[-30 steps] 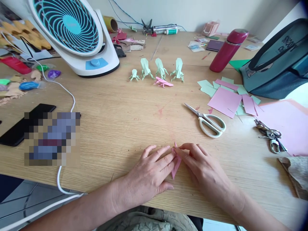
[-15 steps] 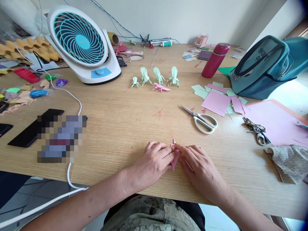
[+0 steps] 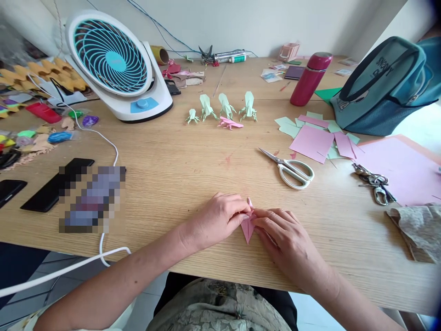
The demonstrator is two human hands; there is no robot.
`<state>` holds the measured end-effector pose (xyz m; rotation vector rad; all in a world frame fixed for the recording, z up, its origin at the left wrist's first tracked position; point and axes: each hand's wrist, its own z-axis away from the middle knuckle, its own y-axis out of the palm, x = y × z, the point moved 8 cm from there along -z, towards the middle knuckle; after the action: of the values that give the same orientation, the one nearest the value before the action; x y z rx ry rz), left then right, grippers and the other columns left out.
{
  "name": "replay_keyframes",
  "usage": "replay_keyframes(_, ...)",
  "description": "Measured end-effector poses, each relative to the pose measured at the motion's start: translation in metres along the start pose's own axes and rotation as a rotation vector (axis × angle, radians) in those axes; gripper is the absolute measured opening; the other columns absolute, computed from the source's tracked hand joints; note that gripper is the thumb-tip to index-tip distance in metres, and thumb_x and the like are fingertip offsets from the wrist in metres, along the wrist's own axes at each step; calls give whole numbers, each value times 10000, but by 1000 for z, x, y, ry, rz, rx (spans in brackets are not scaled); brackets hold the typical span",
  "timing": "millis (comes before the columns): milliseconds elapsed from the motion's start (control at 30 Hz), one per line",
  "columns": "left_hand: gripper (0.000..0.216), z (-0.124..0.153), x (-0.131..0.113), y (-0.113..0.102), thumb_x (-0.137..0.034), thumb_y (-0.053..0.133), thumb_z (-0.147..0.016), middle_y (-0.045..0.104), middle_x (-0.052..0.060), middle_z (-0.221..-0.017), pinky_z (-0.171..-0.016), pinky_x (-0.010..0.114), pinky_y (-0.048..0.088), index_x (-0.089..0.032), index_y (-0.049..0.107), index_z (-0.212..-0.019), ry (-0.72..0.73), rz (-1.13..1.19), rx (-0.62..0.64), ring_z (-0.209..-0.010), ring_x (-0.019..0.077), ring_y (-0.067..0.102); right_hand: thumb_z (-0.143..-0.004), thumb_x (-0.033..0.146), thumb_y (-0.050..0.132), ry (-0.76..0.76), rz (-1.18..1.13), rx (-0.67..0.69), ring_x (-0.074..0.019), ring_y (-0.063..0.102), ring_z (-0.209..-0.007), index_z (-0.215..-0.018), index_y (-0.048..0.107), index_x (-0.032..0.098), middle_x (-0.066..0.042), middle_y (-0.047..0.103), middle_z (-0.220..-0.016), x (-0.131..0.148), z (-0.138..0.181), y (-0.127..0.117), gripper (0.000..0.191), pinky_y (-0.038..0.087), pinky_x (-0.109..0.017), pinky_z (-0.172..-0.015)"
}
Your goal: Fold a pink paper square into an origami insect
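Note:
A small folded piece of pink origami paper (image 3: 248, 231) lies on the wooden table (image 3: 165, 184) near its front edge, one narrow point toward me and another away. My left hand (image 3: 220, 214) pinches its middle from the left, thumb and fingers closed on the paper. From the right, my right hand (image 3: 284, 234) presses its fingertips on the same spot, closed against the paper's edge. Fingers cover the centre of the folds. Beyond the hands stand several pale green origami figures (image 3: 226, 106), with a pink origami figure (image 3: 230, 123) in front of them.
Scissors (image 3: 292, 170) lie right of centre, near pink and green paper pieces (image 3: 312, 142). Keys (image 3: 375, 181), a grey cloth (image 3: 418, 230), a red flask (image 3: 312, 78) and a teal bag (image 3: 382, 92) are at right. A fan (image 3: 117, 69) and a white cable (image 3: 110, 142) occupy the left.
My left hand has drawn its fingers up and left into a pinch, exposing more of the paper's lower point. My right hand stays nearly in place. The view has shifted slightly.

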<state>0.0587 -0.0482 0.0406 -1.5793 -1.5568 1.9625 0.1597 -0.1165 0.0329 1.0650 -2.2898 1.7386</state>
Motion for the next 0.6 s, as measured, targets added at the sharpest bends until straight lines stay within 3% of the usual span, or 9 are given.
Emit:
replay_keyframes(133,144,-6,12,4,-131,561,-949,694,-30,-851,-700,231,432,-192,655,-859,-124,95,36,-760,115,623,-1010,141,493,-28,15,13,-210,625,-950,-1003,654,167,-94,709,-1194,2,-1,-1,163,425,-366,-819)
replay_keyframes(333,122,-5,18,5,-104,577,-919,692,-33,-889,-714,226,464,-205,553,-982,-216,101,-37,-796,124,654,-1004,106,469,-57,16,2,-192,624,-920,-1028,669,139,-109,691,-1113,6,-1,-3,204,425,-348,-825)
replay_keyframes(433,145,-2,17,4,-113,557,-936,664,-30,-856,-696,234,477,-203,499,-1034,-188,20,-109,-757,128,643,-1002,100,452,-66,19,13,-188,623,-888,-1016,682,145,-93,688,-1009,7,-2,-2,235,439,-349,-835)
replay_keyframes(600,117,0,5,10,-135,461,-995,617,33,-926,-739,270,502,-170,559,-941,9,-244,-169,-800,142,614,-995,102,461,-65,54,31,-191,629,-863,-1051,693,169,-74,702,-962,6,-3,-2,248,452,-358,-819)
